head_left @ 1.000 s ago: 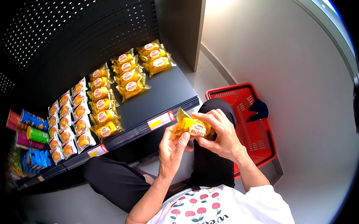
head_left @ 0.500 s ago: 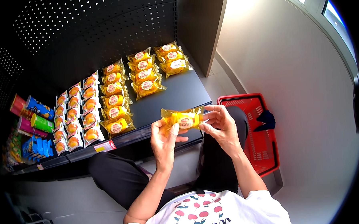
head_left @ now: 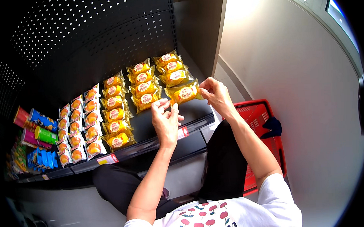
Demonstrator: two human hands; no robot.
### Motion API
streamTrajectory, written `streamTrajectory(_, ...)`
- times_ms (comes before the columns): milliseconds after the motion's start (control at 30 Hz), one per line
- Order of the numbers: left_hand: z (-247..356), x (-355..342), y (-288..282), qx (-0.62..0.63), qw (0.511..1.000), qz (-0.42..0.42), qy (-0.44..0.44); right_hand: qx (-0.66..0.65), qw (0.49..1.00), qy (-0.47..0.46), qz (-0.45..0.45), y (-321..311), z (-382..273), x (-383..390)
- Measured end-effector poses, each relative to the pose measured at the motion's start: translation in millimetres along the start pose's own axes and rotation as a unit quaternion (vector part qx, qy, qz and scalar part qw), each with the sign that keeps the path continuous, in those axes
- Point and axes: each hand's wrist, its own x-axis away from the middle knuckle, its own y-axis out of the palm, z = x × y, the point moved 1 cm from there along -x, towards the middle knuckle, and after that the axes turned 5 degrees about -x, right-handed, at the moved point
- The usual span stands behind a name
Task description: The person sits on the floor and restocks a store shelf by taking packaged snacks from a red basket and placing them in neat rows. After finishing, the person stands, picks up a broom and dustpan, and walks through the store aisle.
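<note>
My right hand (head_left: 216, 94) pinches the right end of a yellow-wrapped bread packet (head_left: 186, 94), a clear yellow pillow pack with a pale round label. The packet is at the front of the rightmost row of bread packets (head_left: 175, 76), just above the dark shelf or on it; I cannot tell which. My left hand (head_left: 166, 123) is by the packet's lower left corner, fingers apart and thumb tip close to the wrapper. Left of it run two more rows of the same yellow packets (head_left: 145, 99), (head_left: 117, 126).
White-wrapped packets (head_left: 92, 131) fill rows farther left, beside tube-shaped cans (head_left: 45, 135) and blue bags (head_left: 42, 159). The shelf's front edge (head_left: 150, 141) carries price tags. A red basket (head_left: 279, 150) with a dark cloth (head_left: 272, 128) stands right, by the white wall.
The bread packet has moved from above my lap forward to the rightmost row. My left hand has loosened from its left end, while my right hand keeps its right end.
</note>
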Motion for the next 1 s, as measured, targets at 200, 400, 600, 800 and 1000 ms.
streamTrajectory(200, -12, -21, 6, -0.080, 0.996, -0.043, 0.015, 0.014, 1.000, -0.004, -0.026, 9, 10, -32)
streamTrajectory(400, -12, -30, 13, -0.113, 0.991, -0.068, -0.011, 0.033, 0.999, -0.003, -0.024, 11, 23, -48)
streamTrajectory(600, -10, -30, 16, -0.160, 0.984, -0.074, -0.034, 0.041, 0.999, 0.001, -0.023, 14, 31, -50)
streamTrajectory(800, -10, -25, 11, -0.207, 0.977, -0.060, 0.010, 0.039, 0.999, 0.015, -0.010, 9, 26, -48)
streamTrajectory(1000, -1, 8, 8, -0.101, 0.983, -0.055, 0.143, -0.099, 0.993, 0.015, 0.059, -29, 23, -25)
